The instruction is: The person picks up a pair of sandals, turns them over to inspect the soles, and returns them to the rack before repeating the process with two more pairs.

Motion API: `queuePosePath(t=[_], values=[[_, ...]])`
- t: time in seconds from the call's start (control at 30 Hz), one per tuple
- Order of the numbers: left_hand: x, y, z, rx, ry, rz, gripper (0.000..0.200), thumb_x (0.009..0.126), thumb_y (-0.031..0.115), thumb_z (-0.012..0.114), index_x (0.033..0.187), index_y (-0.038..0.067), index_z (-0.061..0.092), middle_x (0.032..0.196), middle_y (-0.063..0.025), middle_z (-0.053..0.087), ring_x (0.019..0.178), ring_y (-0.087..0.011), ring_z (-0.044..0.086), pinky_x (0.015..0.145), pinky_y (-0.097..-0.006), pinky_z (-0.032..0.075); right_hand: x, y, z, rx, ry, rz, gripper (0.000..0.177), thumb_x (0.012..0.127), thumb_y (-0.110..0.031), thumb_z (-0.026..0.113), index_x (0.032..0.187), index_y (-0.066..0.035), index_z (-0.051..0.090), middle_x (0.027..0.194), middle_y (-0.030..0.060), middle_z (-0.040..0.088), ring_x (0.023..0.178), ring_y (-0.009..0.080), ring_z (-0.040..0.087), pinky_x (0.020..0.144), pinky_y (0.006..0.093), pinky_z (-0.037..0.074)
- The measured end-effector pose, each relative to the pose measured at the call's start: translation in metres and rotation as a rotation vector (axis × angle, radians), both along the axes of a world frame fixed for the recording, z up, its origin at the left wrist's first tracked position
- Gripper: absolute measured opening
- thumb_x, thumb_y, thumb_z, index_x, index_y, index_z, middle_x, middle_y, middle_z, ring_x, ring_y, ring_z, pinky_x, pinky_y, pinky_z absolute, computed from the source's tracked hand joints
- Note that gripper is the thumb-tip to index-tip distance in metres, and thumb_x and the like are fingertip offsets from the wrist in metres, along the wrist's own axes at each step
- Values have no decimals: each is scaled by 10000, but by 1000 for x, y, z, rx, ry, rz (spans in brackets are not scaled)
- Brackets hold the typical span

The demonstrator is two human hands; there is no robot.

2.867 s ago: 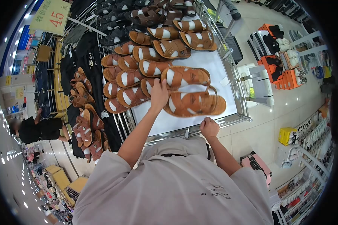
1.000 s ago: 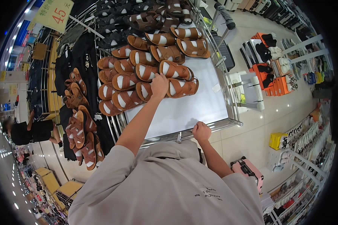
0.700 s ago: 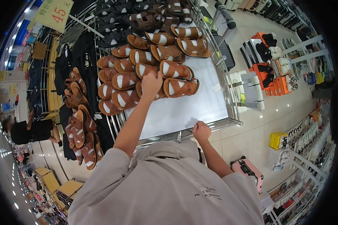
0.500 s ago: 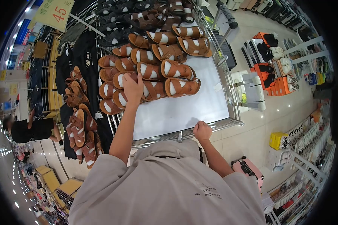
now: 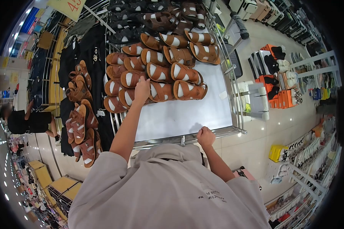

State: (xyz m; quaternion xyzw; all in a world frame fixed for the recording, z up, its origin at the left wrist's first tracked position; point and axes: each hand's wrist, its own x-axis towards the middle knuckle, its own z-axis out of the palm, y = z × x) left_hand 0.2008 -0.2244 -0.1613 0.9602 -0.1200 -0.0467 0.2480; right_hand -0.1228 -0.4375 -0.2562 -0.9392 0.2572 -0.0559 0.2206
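Observation:
Brown strap sandals stuffed with white paper lie in rows on a white board on a metal rack. My left hand reaches in among the front rows, its fingers bent down against a brown sandal. Part of its grip is hidden behind the back of the hand. Another sandal lies just to its right. My right hand is curled into a fist near the rack's front rail, with nothing visible in it.
Black sandals fill the back left of the rack. More brown sandals lie on dark clothing at the left. Orange shoe boxes and a pink suitcase stand on the right. A person in black is at far left.
My left hand has slid slightly right along the sandals, and its fingers are drawn closer together. The view has shifted a little. My right hand stays a fist at the rail.

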Motion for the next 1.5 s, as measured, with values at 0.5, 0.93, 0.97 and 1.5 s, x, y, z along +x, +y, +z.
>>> queuePosePath(t=[0.5, 0.93, 0.97, 1.5], values=[[3, -25, 7, 101, 159, 117, 555, 996, 464, 347, 1188, -54, 401, 929, -344, 627, 882, -489, 627, 758, -522, 515, -1, 1, 0, -9, 49, -30, 117, 790, -195, 575, 735, -95, 604, 732, 94, 654, 641, 316, 636, 554, 432, 503], [8, -26, -19, -79, 135, 210, 404, 1020, 317, 327, 1036, -79, 405, 866, -361, 614, 815, -505, 621, 728, -530, 517, 0, 1, 1, -19, 31, -18, 100, 790, -179, 577, 748, -108, 633, 735, 107, 669, 630, 346, 631, 556, 448, 492], [7, -25, -20, -101, 146, 213, 403, 1018, 316, 329, 1039, -80, 405, 875, -362, 614, 821, -505, 621, 734, -532, 516, 0, 1, 0, -15, 24, -16, 101, 790, -179, 577, 744, -108, 633, 730, 109, 668, 625, 347, 630, 554, 450, 490], [-29, 6, 15, -361, 198, 240, 394, 949, 299, 521, 1094, -54, 424, 961, -277, 644, 890, -452, 630, 770, -500, 504, 44, -52, -4, 542, -294, -285, 514, 794, -157, 684, 1253, -16, 500, 1071, 131, 621, 804, 219, 636, 676, 344, 523]])
